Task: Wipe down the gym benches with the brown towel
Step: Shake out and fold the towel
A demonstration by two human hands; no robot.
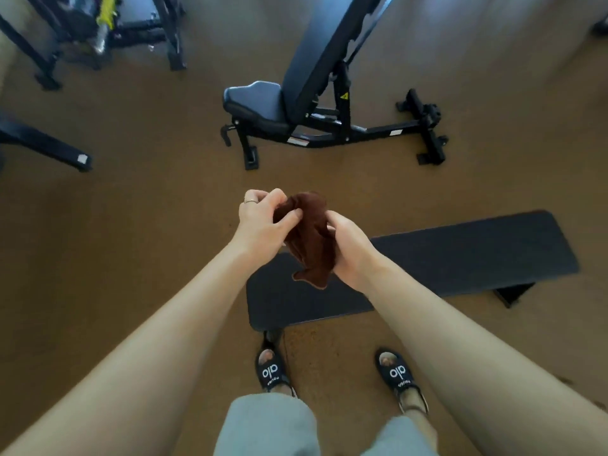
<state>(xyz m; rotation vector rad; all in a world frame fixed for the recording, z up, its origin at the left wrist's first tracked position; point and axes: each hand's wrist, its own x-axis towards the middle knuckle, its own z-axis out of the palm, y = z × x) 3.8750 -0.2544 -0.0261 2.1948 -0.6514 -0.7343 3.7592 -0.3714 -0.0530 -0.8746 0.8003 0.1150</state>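
While bunched, brown towel (pixel 307 238) above flat bench (pixel 460 258)

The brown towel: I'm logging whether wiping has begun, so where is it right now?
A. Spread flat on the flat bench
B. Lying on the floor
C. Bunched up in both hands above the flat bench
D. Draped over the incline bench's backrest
C: the brown towel is bunched between the left hand and right hand, held above the flat bench, not touching it.
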